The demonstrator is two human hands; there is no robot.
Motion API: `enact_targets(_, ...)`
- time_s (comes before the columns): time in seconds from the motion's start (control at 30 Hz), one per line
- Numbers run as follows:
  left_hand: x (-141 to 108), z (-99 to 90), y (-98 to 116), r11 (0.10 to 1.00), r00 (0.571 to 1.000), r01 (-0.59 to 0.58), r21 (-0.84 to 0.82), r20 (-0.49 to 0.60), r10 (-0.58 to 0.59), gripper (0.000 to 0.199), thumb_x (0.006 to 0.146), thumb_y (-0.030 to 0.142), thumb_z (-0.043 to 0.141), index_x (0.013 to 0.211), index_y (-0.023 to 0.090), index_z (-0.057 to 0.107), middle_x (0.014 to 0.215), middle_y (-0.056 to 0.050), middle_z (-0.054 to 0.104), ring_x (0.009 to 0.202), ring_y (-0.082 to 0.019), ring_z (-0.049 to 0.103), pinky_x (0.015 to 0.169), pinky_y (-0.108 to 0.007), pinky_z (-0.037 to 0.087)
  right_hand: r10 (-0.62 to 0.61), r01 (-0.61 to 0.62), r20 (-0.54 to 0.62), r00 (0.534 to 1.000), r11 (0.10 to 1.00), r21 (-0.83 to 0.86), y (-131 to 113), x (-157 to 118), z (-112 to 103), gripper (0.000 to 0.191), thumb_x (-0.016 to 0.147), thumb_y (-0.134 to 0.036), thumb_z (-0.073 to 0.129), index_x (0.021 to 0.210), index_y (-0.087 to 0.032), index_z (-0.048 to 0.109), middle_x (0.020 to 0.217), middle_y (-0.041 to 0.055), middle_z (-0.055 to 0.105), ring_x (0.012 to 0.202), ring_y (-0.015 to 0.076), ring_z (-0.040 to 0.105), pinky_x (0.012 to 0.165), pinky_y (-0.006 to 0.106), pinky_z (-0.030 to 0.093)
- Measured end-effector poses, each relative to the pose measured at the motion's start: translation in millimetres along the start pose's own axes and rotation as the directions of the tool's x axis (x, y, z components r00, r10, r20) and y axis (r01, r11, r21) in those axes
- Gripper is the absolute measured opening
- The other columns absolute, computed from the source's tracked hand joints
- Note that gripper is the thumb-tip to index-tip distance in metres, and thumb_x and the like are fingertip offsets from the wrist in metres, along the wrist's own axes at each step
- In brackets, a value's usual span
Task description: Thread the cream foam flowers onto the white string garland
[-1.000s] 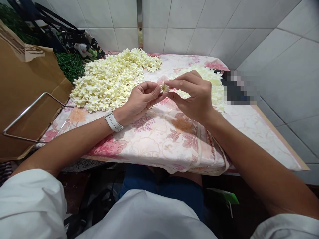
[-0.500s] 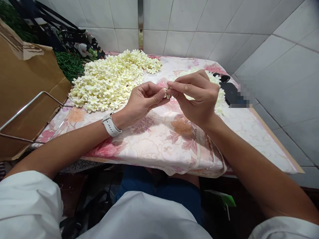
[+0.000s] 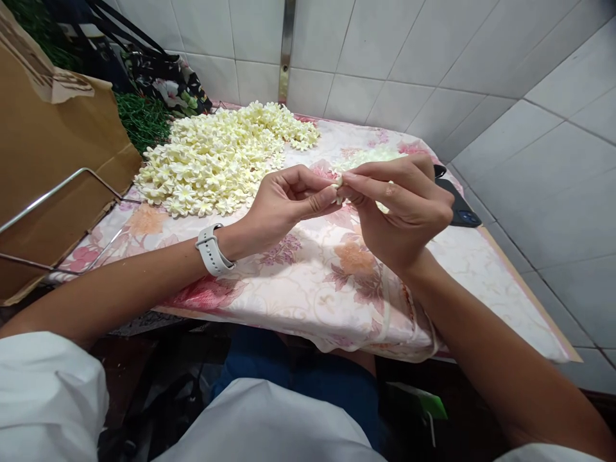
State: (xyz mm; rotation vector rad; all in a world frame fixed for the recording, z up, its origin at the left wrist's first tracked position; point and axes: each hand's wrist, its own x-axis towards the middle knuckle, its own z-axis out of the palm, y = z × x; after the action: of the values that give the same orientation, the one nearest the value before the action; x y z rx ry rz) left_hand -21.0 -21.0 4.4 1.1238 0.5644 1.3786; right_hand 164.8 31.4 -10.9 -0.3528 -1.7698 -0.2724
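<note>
Beside a wall (image 3: 366,38) of pale, smooth tiles: one cloth (image 3: 279,289), pink and orange floral print, near edge draped loose. Box (image 3: 62,135), brown cardboard, upright at left; contents out of sight. Heap (image 3: 216,157) of cream flowers, pointed petals, on the cloth. Bag (image 3: 168,83), black with floral print, behind; contents hidden. Strands (image 3: 142,122), green, thin, tangled, between box and heap. Left hand (image 3: 279,205) and right hand (image 3: 404,202), fingertips meeting, both pinching one flower (image 3: 338,183). Phone (image 3: 459,204), black, flat, just beyond the right hand. Strap (image 3: 212,250), white, perforated, around left wrist. Flower: cream, above the cloth, mostly covered by fingers.
</note>
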Motion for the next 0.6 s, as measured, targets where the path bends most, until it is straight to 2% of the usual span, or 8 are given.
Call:
enact_targets(0.2, -2.3, 2.5, 1.5, 0.999, 0.999, 0.042, -0.021, -0.006, -0.042, 0.041, 0.067, 0.041, 0.106, 0.078, 0.018, 0.074, 0.081, 0.005, 0.076, 0.084, -0.007, 0.075, 0.096, -0.026, 0.069, -0.016, 0.016, -0.031, 0.999, 1.000, 0.016, -1.4, 4.6, -1.3, 0.025, 0.100, -0.020, 0.079, 0.113, -0.041, 0.084, 0.097, -0.0010, 0.084, 0.084, 0.0229, 0.073, 0.077, 0.044, 0.058)
enact_targets(0.33, -3.8, 4.4, 3.5, 0.997, 0.998, 0.064, -0.052, -0.004, -0.064, 0.040, 0.065, 0.039, 0.107, 0.076, 0.018, 0.075, 0.081, 0.006, 0.077, 0.084, -0.006, 0.075, 0.095, -0.025, 0.069, -0.044, 0.045, -0.030, 0.999, 0.998, 0.033, -2.0, 7.6, -2.0, 0.025, 0.097, -0.017, 0.083, 0.109, -0.039, 0.082, 0.093, -0.0037, 0.085, 0.077, 0.0205, 0.073, 0.075, 0.043, 0.057)
enact_targets(0.47, -4.4, 4.7, 4.8, 0.998, 0.999, 0.051, -0.037, -0.016, -0.052, 0.040, 0.064, 0.039, 0.107, 0.076, 0.019, 0.075, 0.079, 0.007, 0.076, 0.083, -0.007, 0.075, 0.094, -0.026, 0.069, 0.020, -0.020, -0.017, 1.000, 1.000, 0.025, -2.8, 8.5, -3.0, 0.011, 0.102, -0.026, 0.079, 0.106, -0.037, 0.081, 0.093, -0.0024, 0.084, 0.078, 0.0214, 0.076, 0.077, 0.045, 0.059)
enact_targets(0.6, -3.7, 3.1, 3.6, 1.000, 1.000, 0.014, 0.000, -0.020, -0.014, 0.030, 0.074, 0.029, 0.102, 0.076, 0.017, 0.075, 0.080, 0.006, 0.076, 0.084, -0.008, 0.076, 0.089, -0.025, 0.070, 0.033, -0.035, 0.039, 0.999, 0.998, 0.054, -2.7, 9.2, -4.3, 0.012, 0.105, -0.032, 0.076, 0.114, -0.038, 0.081, 0.095, -0.0008, 0.084, 0.081, 0.0218, 0.078, 0.078, 0.045, 0.060)
